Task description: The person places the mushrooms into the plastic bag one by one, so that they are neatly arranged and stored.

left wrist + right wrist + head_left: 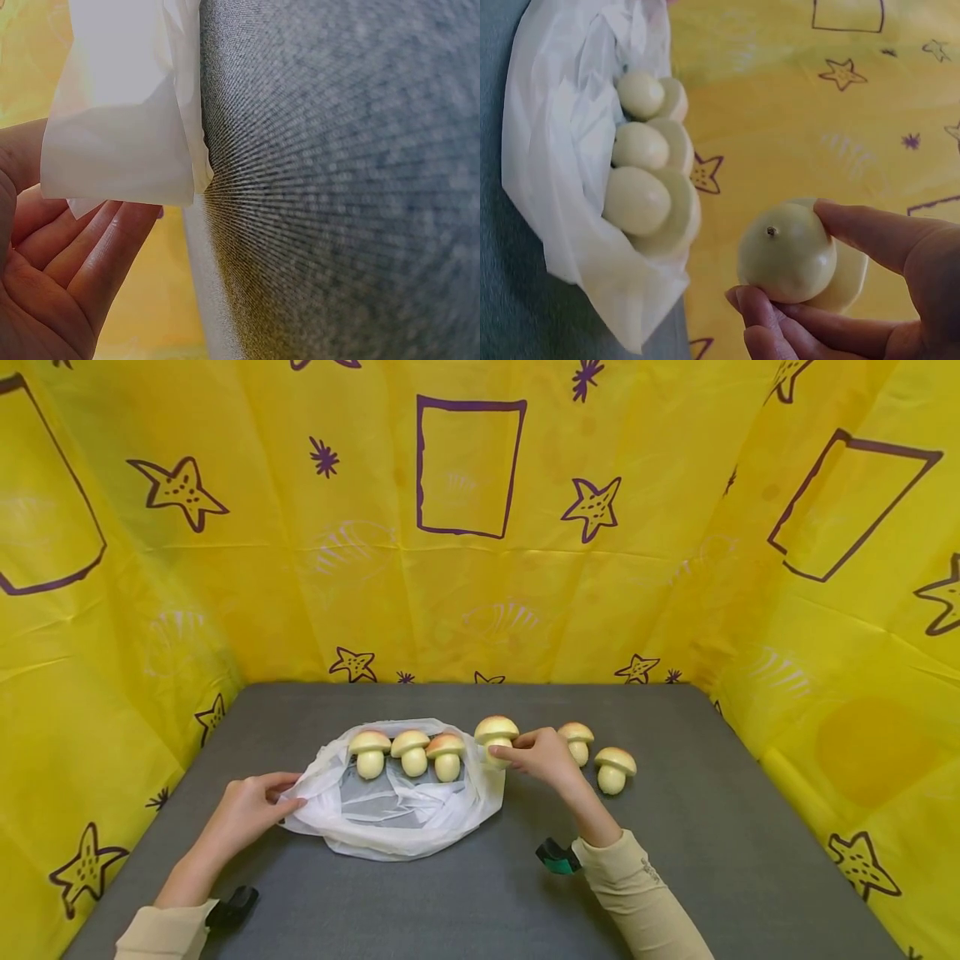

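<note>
A white plastic bag lies open on the dark table, with three toy mushrooms side by side in it. My left hand pinches the bag's left edge; the left wrist view shows the white plastic between thumb and fingers. By the stem, my right hand holds a fourth mushroom at the bag's right rim. In the right wrist view that mushroom sits between thumb and fingertips, apart from the three in the bag.
Two more mushrooms stand to the right of my right hand, one partly behind it and the other nearer the front. Yellow patterned cloth hangs behind the grey table and along both sides.
</note>
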Demonstrator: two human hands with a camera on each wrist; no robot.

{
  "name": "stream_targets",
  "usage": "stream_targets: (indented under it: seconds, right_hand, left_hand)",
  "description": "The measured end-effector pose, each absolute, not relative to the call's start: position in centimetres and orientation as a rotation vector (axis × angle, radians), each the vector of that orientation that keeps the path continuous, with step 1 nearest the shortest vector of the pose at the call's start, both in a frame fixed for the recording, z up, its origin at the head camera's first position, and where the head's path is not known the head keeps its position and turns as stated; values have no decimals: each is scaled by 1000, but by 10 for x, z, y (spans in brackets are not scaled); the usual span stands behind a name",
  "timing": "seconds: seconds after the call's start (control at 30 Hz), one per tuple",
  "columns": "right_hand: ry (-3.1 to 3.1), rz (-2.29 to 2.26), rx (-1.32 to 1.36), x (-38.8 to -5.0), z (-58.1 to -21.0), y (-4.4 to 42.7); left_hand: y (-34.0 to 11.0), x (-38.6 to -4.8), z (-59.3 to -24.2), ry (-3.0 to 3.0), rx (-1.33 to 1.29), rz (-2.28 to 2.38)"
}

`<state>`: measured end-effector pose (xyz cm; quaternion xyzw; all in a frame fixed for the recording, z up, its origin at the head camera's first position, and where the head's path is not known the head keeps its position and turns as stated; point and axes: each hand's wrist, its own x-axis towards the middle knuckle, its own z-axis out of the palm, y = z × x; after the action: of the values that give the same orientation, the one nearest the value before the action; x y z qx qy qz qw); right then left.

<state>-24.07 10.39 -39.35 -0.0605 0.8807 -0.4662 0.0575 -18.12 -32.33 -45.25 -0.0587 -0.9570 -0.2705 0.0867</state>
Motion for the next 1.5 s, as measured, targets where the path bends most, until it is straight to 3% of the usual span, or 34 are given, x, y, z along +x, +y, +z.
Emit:
stream_targets:
  seconds: [1.5]
  right_hand:
    - [2680, -1258, -443, -231, -410, 3]
  left_hand:
    - [-322, -178, -454, -2852, -167, -830]
